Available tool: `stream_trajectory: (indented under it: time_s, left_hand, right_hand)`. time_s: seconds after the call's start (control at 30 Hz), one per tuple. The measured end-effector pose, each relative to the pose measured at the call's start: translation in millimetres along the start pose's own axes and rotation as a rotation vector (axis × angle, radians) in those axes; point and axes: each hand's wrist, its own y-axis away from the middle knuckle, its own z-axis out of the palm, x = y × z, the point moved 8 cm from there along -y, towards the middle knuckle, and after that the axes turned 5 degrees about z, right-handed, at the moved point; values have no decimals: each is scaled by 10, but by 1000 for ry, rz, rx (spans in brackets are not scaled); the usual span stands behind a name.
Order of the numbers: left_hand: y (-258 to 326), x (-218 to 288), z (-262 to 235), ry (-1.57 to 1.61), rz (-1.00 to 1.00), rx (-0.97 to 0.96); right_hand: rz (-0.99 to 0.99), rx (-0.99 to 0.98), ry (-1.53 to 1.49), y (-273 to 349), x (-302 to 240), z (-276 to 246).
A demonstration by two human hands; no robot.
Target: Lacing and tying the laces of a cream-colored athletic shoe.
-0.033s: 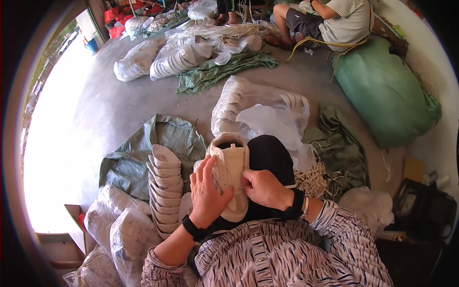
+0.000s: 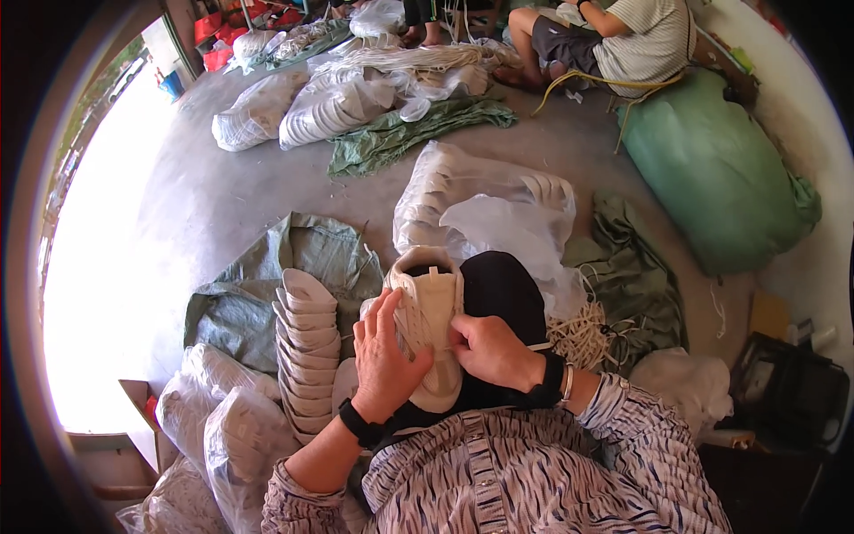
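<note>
A cream shoe (image 2: 436, 307) lies over my lap with its opening pointing away from me and its toe toward me. Lace runs through the eyelets along its left side. My left hand (image 2: 389, 360) grips the shoe's left side, fingers along the outer edge and thumb over the front. On the opposite edge, beside the eyelets, my right hand (image 2: 495, 350) is closed in a pinch; what lies between its fingertips is hidden. A short stretch of pale lace (image 2: 537, 346) shows by the right wrist.
Left of my lap stands a stack of nested cream shoe parts (image 2: 307, 356), beside plastic bags (image 2: 240, 445). Ahead lies a clear bag of shoe parts (image 2: 485, 196). Loose laces (image 2: 583, 334) are heaped at right, near a large green sack (image 2: 712, 169). Another person (image 2: 623, 44) sits beyond.
</note>
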Motion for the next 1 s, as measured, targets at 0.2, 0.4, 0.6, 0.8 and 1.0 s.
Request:
stream_trajectory:
  time_s: [0.2, 0.4, 0.6, 0.8, 1.0]
  left_hand:
    - [-29, -81, 31, 64, 21, -11]
    - [-67, -92, 13, 51, 18, 1]
    - [21, -56, 19, 31, 54, 33]
    - [92, -97, 57, 27, -23, -39]
    - [78, -100, 42, 2, -2, -43]
  right_hand:
    - [-86, 130, -115, 31, 35, 35]
    - [171, 30, -457, 26, 128, 98]
    - [147, 69, -344, 167, 198, 92]
    - [-41, 151, -4, 100, 144, 161]
    - [-44, 103, -102, 93, 123, 84]
